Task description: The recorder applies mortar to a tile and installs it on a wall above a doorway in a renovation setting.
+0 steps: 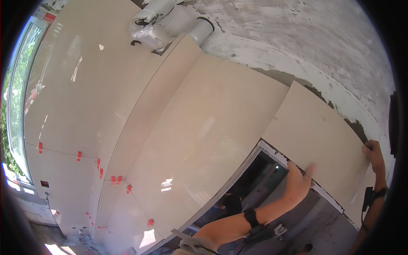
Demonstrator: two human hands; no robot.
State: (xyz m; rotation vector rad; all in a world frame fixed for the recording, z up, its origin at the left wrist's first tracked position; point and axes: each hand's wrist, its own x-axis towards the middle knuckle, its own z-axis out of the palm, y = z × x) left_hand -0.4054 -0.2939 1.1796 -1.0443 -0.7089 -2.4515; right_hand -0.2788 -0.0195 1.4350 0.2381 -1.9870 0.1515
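Note:
A large beige wall tile (316,127) lies against the wall above a doorway, its left edge meeting the neighbouring beige tile (204,123). At the tile's lower edge is my left hand (298,183), the thumb against the glossy face and the other fingers bent at the edge, partly hidden. My right hand (375,155) grips the tile's upper edge farther right, with its fingers curled over. Black straps (251,217) circle my wrists.
Below the tile opens the doorway (259,178), with rough white edging. Red levelling clips (128,188) line the tile joints at left. Foil-wrapped pipes (151,27) run near the bare plaster ceiling (297,38). A window (21,97) stands at far left. People are partly visible through the doorway.

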